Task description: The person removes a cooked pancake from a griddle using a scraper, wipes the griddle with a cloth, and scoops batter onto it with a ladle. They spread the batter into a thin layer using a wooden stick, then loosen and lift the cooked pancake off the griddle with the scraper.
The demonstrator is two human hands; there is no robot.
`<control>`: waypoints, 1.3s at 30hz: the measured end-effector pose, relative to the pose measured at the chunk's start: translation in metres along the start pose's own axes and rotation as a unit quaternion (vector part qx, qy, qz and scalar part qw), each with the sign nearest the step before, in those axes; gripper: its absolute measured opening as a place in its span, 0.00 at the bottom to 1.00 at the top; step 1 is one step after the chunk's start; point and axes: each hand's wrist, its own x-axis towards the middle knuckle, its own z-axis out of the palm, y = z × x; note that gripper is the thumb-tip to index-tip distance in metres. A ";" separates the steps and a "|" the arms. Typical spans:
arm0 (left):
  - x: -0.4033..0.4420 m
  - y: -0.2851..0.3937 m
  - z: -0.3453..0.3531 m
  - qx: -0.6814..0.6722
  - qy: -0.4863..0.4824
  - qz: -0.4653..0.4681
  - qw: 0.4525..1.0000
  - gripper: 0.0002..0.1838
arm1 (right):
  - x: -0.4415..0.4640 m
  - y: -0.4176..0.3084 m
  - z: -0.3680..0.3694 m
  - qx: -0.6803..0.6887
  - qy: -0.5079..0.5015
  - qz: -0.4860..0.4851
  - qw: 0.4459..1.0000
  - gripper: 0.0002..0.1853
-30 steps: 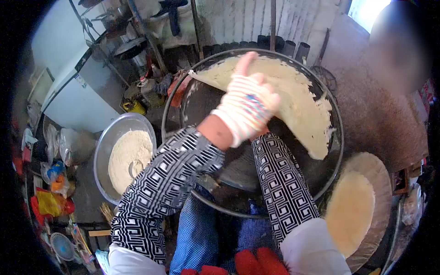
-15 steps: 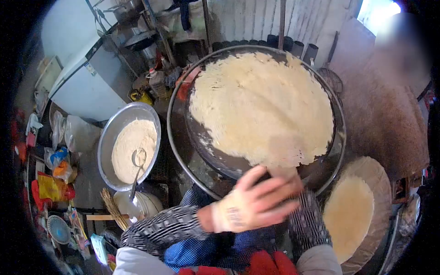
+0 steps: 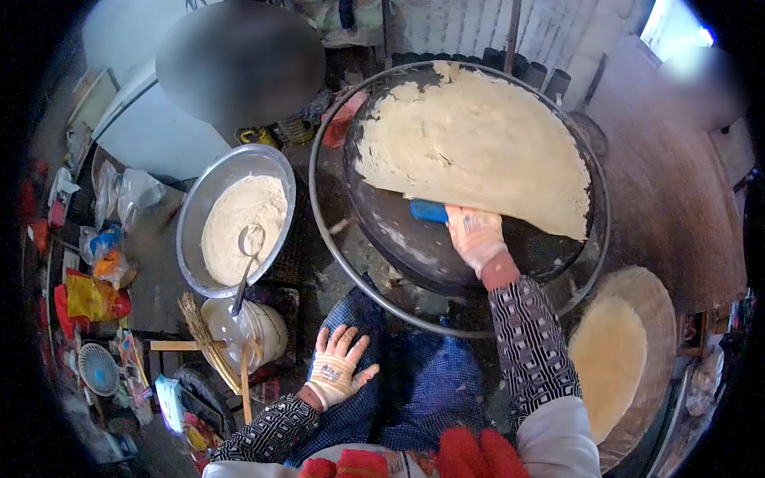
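On the large dark round griddle [image 3: 398, 255], a thin pale sheet of batter [image 3: 478, 143] covers the far part, and its near edge lies just beyond my right hand [image 3: 478, 235]. That gloved hand is closed on a blue scraper [image 3: 430, 210], whose blade is hidden at or under the sheet's edge. My left hand [image 3: 337, 368], in a striped glove, rests on my left thigh with its fingers spread and nothing in it. To the left stands a metal bowl [image 3: 190, 231] of pale batter with a ladle [image 3: 249, 253] in it.
A metal ring [image 3: 323, 223] surrounds the griddle. At the right, a round tray [image 3: 657, 311] holds a pale flat sheet. A white bucket [image 3: 271, 331] and a straw brush [image 3: 199, 327] are below the bowl. Plastic bags [image 3: 135, 191] lie at the left.
My left hand has moved away from the griddle to my thigh. The sheet's near edge now lies farther back, baring the dark near part. The scraper has come into view in my right hand.
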 end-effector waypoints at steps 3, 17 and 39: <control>0.002 -0.006 -0.002 -0.013 0.003 -0.007 1.000 0.35 | 0.050 -0.004 0.015 -0.045 0.019 0.049 0.998 0.21; 0.017 -0.020 -0.006 -0.042 -0.002 -0.030 0.999 0.34 | 0.158 0.071 0.103 0.115 -0.008 0.194 0.974 0.24; 0.003 0.007 0.010 0.034 0.073 0.060 0.995 0.27 | -0.311 0.013 -0.190 0.100 -0.161 0.273 0.943 0.18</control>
